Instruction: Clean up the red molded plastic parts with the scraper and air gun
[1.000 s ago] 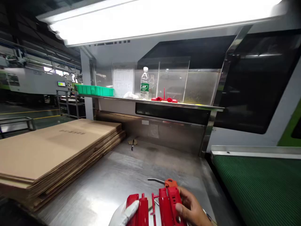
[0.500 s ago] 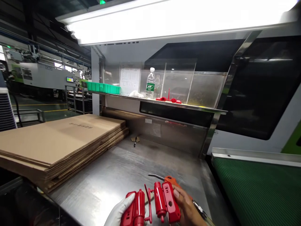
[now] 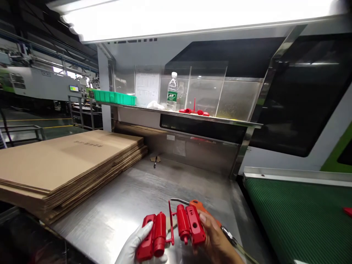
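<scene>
- Two red parts (image 3: 159,231) are hovering toward the bench's (image 3: 123,198) near edge, left hand (image 3: 134,240) and right hand (image 3: 214,233) clasping one each.
- One green tray (image 3: 115,98), contents hidden, is occupying the shelf's (image 3: 239,123) left end; one bottle (image 3: 172,91) is standing mid-shelf.

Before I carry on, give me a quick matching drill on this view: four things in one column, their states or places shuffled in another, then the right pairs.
Things
1. Left hand
2. Bottle
3. Right hand
4. Cardboard

States or places
A. In a flat stack
B. Bare, holding red plastic
C. Upright on the shelf
D. In a white glove, holding red plastic

Right pairs: 1-D, 2-C, 3-B, 4-A
</scene>
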Demonstrator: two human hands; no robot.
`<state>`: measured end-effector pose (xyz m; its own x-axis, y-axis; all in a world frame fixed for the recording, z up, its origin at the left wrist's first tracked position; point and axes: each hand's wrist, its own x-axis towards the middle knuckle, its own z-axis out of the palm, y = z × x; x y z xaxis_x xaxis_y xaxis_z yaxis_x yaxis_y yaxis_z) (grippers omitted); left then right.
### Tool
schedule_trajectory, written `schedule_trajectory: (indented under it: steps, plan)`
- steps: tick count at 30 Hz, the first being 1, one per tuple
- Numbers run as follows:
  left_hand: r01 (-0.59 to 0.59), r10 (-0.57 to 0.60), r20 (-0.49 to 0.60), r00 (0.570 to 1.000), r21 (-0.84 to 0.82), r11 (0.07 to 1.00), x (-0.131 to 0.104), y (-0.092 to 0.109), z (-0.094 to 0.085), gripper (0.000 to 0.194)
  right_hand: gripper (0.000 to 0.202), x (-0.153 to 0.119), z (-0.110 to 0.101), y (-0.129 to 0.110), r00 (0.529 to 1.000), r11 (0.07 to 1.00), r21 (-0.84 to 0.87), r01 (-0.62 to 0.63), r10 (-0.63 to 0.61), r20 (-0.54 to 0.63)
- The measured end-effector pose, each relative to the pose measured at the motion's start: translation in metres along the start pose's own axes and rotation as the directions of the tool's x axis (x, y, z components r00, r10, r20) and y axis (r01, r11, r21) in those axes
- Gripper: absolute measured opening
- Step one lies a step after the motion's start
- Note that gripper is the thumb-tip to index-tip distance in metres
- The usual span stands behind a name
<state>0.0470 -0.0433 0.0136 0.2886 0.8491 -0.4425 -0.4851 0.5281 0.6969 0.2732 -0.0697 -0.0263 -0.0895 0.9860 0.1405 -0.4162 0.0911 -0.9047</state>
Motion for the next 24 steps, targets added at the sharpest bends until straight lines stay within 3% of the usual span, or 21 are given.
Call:
schedule_trajectory:
  steps: [4, 7, 10, 13, 15, 18, 21, 22, 24]
  plan:
    - [-0.078, 0.075, 0.035, 0.997, 0.099, 0.992, 0.016, -0.008, -0.011, 0.059, 0.058, -0.001, -0.001, -0.005, 0.996, 0.99, -0.138, 0.02, -0.008, 0.093]
    - [-0.135, 0.136, 0.007, 0.991, 0.176, 0.975, 0.027, -0.01, -0.026, 0.058, 0.055, -0.003, 0.001, -0.012, 0.983, 0.919, -0.361, 0.159, -0.112, 0.148]
    - [0.043, -0.043, -0.008, 0.999, 0.046, 0.998, 0.029, -0.005, -0.042, 0.048, 0.031, -0.002, 0.001, -0.014, 0.912, 0.665, -0.624, 0.41, -0.319, 0.258]
    - [0.23, -0.234, -0.046, 0.971, -0.076, 0.97, 0.023, 0.001, -0.051, 0.052, 0.039, -0.001, 0.003, -0.012, 0.781, 0.336, -0.73, 0.594, -0.459, 0.424]
    - [0.204, -0.211, -0.058, 0.976, -0.105, 0.973, 0.016, 0.005, -0.052, 0.055, 0.047, -0.001, 0.007, -0.012, 0.72, 0.187, -0.746, 0.639, -0.488, 0.494]
    - [0.087, -0.108, -0.121, 0.987, -0.167, 0.982, 0.007, 0.012, -0.05, 0.057, 0.054, -0.005, 0.013, -0.019, 0.681, 0.059, -0.769, 0.636, -0.51, 0.525]
    - [-0.023, -0.005, -0.157, 0.988, -0.179, 0.984, 0.003, 0.023, -0.054, 0.059, 0.047, -0.015, 0.015, -0.019, 0.67, 0.007, -0.813, 0.582, -0.571, 0.474]
    - [-0.048, 0.022, -0.154, 0.988, -0.166, 0.985, 0.003, 0.027, -0.057, 0.059, 0.043, -0.02, 0.015, -0.014, 0.686, 0.049, -0.842, 0.538, -0.605, 0.403]
    - [-0.073, 0.053, -0.144, 0.988, -0.142, 0.987, 0.003, 0.034, -0.065, 0.061, 0.039, -0.031, 0.014, 0.006, 0.77, 0.29, -0.876, 0.386, -0.624, 0.133]
